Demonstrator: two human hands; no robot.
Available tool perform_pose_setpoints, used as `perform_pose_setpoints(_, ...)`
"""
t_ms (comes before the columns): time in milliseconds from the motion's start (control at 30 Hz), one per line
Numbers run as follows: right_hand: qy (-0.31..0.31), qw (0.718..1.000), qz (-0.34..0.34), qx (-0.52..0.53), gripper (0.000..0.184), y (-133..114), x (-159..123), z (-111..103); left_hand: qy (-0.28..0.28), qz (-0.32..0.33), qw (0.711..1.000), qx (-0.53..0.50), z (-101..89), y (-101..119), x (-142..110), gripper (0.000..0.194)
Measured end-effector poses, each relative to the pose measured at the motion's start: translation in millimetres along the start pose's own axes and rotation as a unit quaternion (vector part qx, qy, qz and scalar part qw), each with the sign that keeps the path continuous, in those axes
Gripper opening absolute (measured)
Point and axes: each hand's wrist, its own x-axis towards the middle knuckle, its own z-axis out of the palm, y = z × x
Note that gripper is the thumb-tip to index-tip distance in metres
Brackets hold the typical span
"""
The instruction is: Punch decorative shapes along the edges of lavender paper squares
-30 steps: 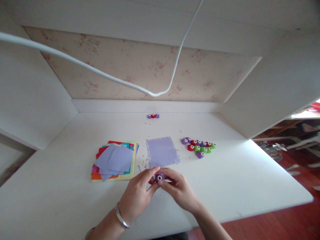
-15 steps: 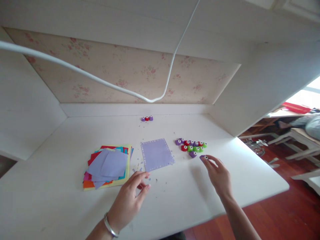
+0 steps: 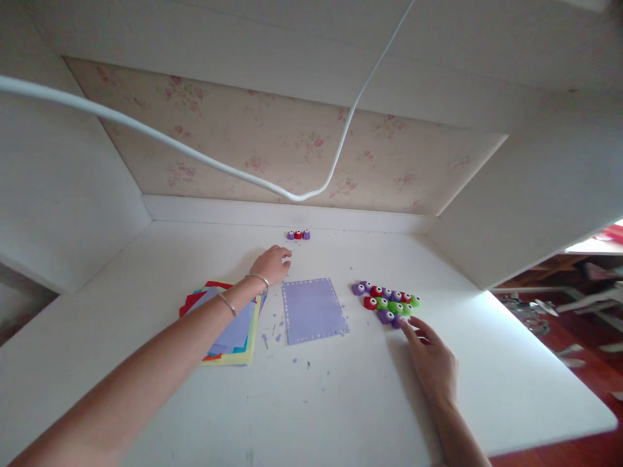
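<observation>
My right hand point(image 3: 432, 363) has its thumb and fingertips on a small purple craft punch point(image 3: 396, 322), at the near end of a cluster of red, green and purple punches point(image 3: 383, 303). My left hand point(image 3: 273, 264), wearing bracelets, reaches toward the back with fingers bent and apart, holding nothing that I can see. Just beyond it, two purple punches and a red punch point(image 3: 298, 235) stand in a short row. Between my hands lies a lilac paper sheet point(image 3: 316, 311) with small holes punched along its edges.
A stack of coloured paper point(image 3: 250, 344) lies at the left, partly under my left forearm. Lilac paper bits point(image 3: 278, 338) are scattered around the sheet on the white desk point(image 3: 341, 408). A white cable point(image 3: 214, 162) hangs across the view. Panels close off both sides.
My left hand has moved from in front of the sheet to behind it, near the back row. My right hand has brought the purple punch against the cluster.
</observation>
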Motion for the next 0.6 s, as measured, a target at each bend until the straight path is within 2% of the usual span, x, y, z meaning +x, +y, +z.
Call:
perform_pose_setpoints(167, 0.019, 0.998, 0.036, 0.047, 0.058, 2.4, -1.1, -1.7, 0.005, 0.033, 0.997, 0.065, 15.3, -8.5, 76.3, 0.032)
perform_pose_setpoints(300, 0.026, 0.995, 0.057, 0.081, 0.054, 11.5, 3.1, 0.2, 0.004, 0.031, 0.995, 0.092, 25.6, -14.0, 114.1, 0.034)
perform_pose_setpoints(467, 0.025, 0.991, 0.059, 0.119, 0.051, 18.2, 8.2, 2.1, -0.029, 0.013, 0.994, 0.106, 34.5, -25.6, 124.6, 0.033)
perform_pose_setpoints(600, 0.042, 0.988, 0.057, 0.136, 0.051, 14.5, 7.8, 2.1, -0.032, -0.001, 0.993, 0.116, 25.8, -31.6, 113.7, 0.034)
